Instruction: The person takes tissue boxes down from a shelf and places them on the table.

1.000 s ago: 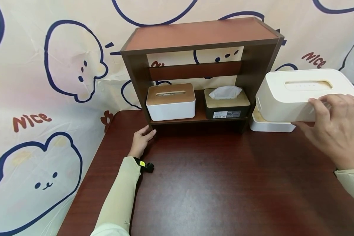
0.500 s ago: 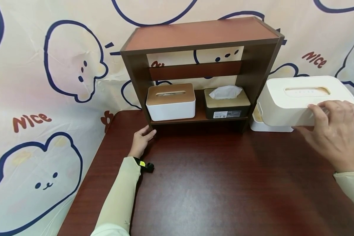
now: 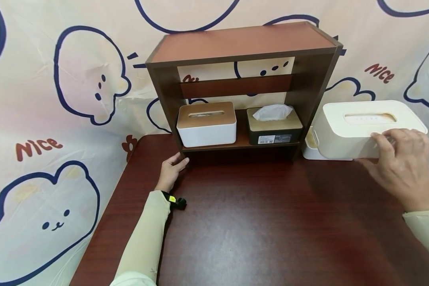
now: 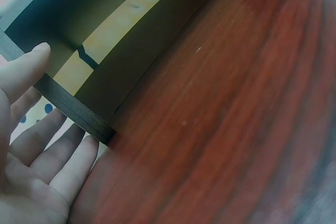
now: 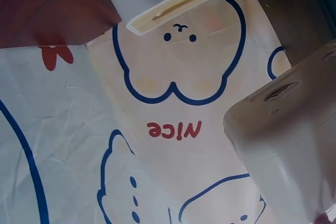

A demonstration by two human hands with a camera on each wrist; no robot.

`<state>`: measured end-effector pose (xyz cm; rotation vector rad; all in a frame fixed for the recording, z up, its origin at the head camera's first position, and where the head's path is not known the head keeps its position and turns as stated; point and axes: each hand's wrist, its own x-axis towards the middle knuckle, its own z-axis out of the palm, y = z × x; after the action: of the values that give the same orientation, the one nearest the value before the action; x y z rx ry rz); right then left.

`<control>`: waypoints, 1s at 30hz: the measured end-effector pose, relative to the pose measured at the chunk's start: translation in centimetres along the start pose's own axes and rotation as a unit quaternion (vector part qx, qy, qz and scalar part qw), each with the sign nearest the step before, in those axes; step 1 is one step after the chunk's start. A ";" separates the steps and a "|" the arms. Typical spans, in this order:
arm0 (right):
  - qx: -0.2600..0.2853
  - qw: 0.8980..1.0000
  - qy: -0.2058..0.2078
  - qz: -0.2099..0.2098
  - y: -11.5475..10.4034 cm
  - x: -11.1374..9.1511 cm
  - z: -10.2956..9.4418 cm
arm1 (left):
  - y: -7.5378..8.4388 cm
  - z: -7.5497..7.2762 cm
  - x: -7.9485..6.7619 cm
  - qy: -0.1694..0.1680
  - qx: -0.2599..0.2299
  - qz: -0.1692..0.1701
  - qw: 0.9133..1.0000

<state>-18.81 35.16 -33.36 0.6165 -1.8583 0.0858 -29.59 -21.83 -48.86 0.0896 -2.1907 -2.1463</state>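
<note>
My right hand (image 3: 404, 167) holds a cream tissue box (image 3: 350, 147) by its near side, fingertips at its top edge and thumb underneath. That box is raised at the right of the shelf, slotted top facing up. It partly hides a lower white box with a wood-coloured top (image 3: 312, 153) on the table behind it. On the left, my left hand (image 3: 169, 172) grips the lower front corner of the brown wooden shelf (image 3: 243, 43). In the left wrist view, the thumb (image 4: 37, 59) lies on one side of the shelf's panel and the fingers on the other.
On the shelf stand a white tissue box with a brown lid (image 3: 207, 133) and a dark tissue box with a wooden lid (image 3: 275, 137), a white tissue poking out. The dark red table (image 3: 236, 222) meets a cartoon-printed wall sheet (image 3: 82, 79) at the back and left.
My right hand has lowered the cream tissue box and brought it slightly left, covering more of the white box behind. My left hand keeps its hold on the shelf.
</note>
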 end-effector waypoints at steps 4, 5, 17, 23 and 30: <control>0.003 1.000 0.000 -0.002 0.0 -0.7 0.2 | -0.2 0.0 0.1 -0.001 -0.006 0.001 1.000; 0.005 1.000 -0.002 -0.003 0.1 -0.9 0.2 | -0.2 0.0 0.1 -0.002 -0.006 0.001 1.000; -0.007 1.000 -0.021 -0.008 0.6 -2.8 0.6 | -0.4 -0.2 0.1 -0.004 -0.003 0.006 1.000; -0.004 1.000 0.000 -0.011 0.3 -3.4 1.0 | -0.4 -0.1 0.2 -0.006 -0.011 0.004 1.000; 0.000 1.000 -0.011 -0.007 -0.1 -4.3 0.9 | -0.1 -0.2 0.2 -0.012 -0.018 -0.012 1.000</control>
<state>-18.56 36.38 -37.58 0.6325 -1.8750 0.0710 -29.77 -22.09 -48.98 0.0888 -2.1751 -2.2094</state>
